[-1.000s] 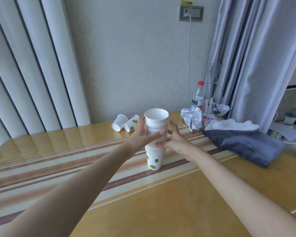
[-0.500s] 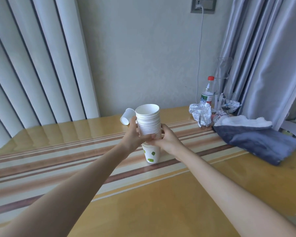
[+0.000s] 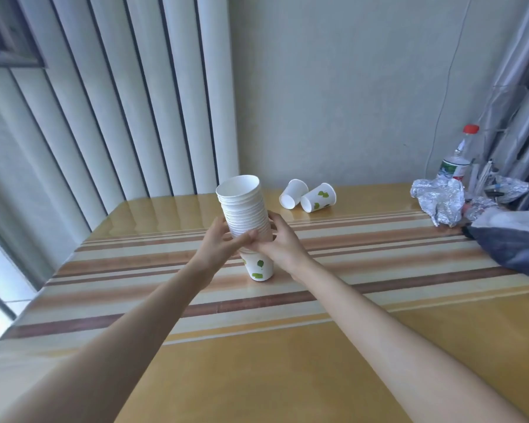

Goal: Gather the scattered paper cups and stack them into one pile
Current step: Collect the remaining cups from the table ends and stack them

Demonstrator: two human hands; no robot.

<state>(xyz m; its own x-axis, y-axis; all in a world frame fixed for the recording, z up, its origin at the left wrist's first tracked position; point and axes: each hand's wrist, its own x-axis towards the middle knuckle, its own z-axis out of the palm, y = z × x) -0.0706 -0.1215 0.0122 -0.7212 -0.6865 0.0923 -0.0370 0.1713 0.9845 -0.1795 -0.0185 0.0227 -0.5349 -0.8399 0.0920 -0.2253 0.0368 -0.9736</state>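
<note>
A tall stack of white paper cups point(image 3: 245, 209) with green leaf prints stands on the striped table point(image 3: 379, 346), leaning slightly left. My left hand point(image 3: 219, 245) wraps its left side and my right hand point(image 3: 280, 242) wraps its right side, both around the middle of the stack. The bottom cup point(image 3: 258, 267) shows below my hands and rests on the table. Two loose paper cups lie on their sides near the wall, one plain white point(image 3: 293, 193) and one with green leaves point(image 3: 318, 197), touching each other.
Crumpled foil point(image 3: 439, 199) sits at the right, with a red-capped plastic bottle point(image 3: 457, 160) behind it. A dark blue and white cloth point(image 3: 513, 239) lies at the right table edge. Vertical blinds hang at the left, a curtain at the right.
The view has swung left, so the stack and the loose cups appear further right. My hands stay on the stack, and the two loose cups behind it are in plain sight again.
</note>
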